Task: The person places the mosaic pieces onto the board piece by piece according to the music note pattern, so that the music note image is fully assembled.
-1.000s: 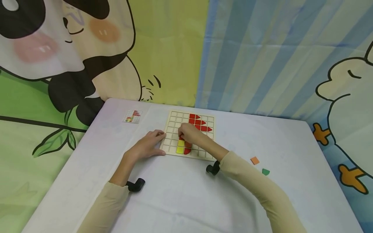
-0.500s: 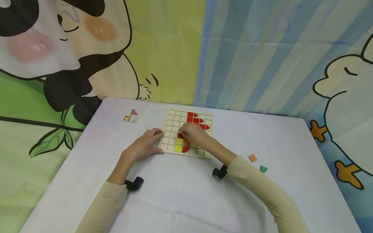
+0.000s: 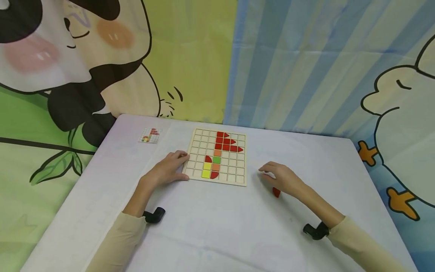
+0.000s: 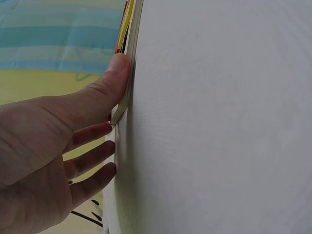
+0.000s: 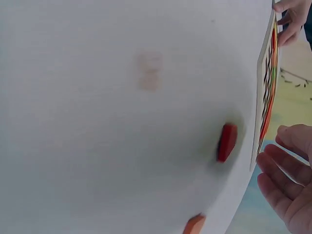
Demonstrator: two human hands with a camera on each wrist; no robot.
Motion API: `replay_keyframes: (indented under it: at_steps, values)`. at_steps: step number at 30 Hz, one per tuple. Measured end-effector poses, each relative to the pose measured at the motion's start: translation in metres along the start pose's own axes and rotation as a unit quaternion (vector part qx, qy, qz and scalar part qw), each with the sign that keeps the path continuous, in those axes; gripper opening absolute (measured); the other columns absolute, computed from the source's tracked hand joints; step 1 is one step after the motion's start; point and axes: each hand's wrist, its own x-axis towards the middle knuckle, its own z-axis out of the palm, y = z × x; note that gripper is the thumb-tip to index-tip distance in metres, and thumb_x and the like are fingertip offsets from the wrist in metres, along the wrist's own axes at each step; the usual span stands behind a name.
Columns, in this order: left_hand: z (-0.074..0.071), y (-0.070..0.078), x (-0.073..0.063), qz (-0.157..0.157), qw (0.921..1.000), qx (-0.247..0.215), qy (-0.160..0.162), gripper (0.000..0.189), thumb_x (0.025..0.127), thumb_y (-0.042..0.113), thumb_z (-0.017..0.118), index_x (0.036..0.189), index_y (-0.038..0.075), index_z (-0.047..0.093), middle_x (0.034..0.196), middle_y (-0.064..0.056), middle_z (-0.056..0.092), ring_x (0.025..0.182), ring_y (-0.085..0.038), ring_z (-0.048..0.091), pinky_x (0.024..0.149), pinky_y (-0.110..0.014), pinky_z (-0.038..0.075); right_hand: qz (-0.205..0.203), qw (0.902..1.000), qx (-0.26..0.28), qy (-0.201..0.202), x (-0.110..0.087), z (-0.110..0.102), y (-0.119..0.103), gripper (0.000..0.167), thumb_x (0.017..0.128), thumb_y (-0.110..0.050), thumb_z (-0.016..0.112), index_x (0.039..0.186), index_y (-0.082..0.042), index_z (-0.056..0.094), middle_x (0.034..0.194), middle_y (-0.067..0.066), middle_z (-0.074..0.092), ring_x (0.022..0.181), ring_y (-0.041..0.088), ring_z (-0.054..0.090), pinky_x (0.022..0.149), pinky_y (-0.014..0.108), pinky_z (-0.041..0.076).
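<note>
A wooden grid board (image 3: 200, 138) lies on the table. On it are red tiles ending in points, orange tiles (image 3: 217, 153), a green tile (image 3: 216, 160), yellow tiles (image 3: 206, 170) and two red quarter-round tiles (image 3: 214, 175). My left hand (image 3: 164, 168) holds the board's near left corner, thumb (image 4: 114, 73) at the front edge and fingers along the left side. To the right of the board my right hand (image 3: 283, 177) hovers with relaxed fingers (image 5: 280, 185) and nothing in them. Under it a loose red tile (image 3: 276, 192) shows on the table.
At the back left lies a small pattern card (image 3: 150, 135) with a coloured grid picture. A loose orange tile (image 5: 195, 224) shows in the right wrist view, hidden by the arm in the head view. A printed curtain (image 3: 289, 68) hangs behind the table's far edge.
My right hand has left the board and moved right, over the loose tiles. The upper red quarter-round tile, partly covered before, is now visible. My left hand has stayed at the corner.
</note>
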Motion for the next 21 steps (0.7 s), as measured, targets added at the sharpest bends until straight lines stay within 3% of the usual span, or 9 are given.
replay_keyframes:
  at_steps: [6,13,21]
  values:
    - [0.003,-0.002,0.001,0.001,1.0,0.005,-0.001,0.084,0.081,0.04,0.075,0.149,0.008,0.037,0.152,-0.011,0.037,0.137,-0.031,0.035,0.11,-0.05,0.038,0.023,0.9995,0.02,0.008,-0.034,-0.006,0.016,0.025,0.086,-0.01,0.072,0.11,-0.006,0.07,0.106,0.005,0.07,0.096,0.022,0.067,0.079,0.038,0.057]
    - [0.002,0.0,0.001,-0.002,1.0,-0.006,-0.005,0.085,0.081,0.04,0.076,0.149,0.008,0.037,0.153,-0.012,0.036,0.138,-0.032,0.034,0.111,-0.051,0.037,0.021,0.9995,0.004,0.023,-0.051,-0.009,0.023,0.022,0.086,-0.01,0.072,0.107,-0.007,0.072,0.103,0.004,0.07,0.087,0.018,0.067,0.072,0.032,0.057]
    - [0.001,0.0,0.0,0.0,1.0,0.0,-0.003,0.085,0.081,0.04,0.075,0.149,0.007,0.037,0.153,-0.012,0.036,0.138,-0.032,0.034,0.111,-0.051,0.037,0.002,0.9987,-0.015,0.049,-0.069,-0.01,0.035,0.027,0.079,-0.004,0.077,0.105,-0.002,0.071,0.098,0.006,0.07,0.081,0.017,0.064,0.073,0.036,0.058]
